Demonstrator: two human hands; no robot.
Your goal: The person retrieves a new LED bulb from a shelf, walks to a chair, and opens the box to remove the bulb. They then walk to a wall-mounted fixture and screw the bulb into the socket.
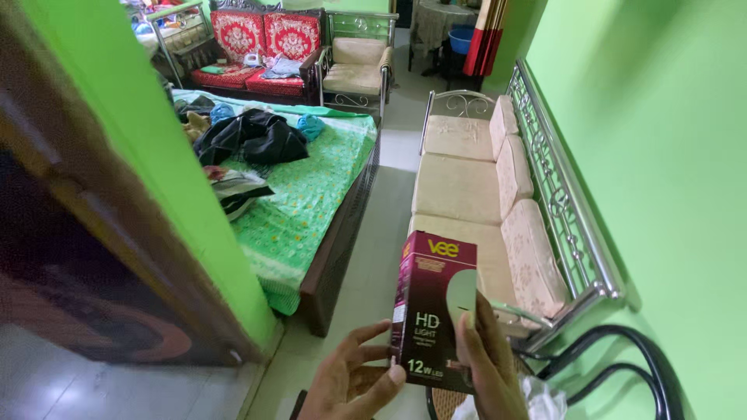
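Two hands hold one dark red light-bulb box (432,307) upright at the bottom of the view. The left hand (350,381) is loosely spread, its thumb tip pressed against the box's lower left edge and the other fingers fanned free beside it. The right hand (490,362) grips the box's right side, fingers pressed together along it. Just behind stands one metal-framed sofa (475,187) with three beige seat cushions against the green wall (654,132). To the left lies one bed with a green cover (303,210), clothes heaped on it. One black curved chair frame (622,365) shows at right.
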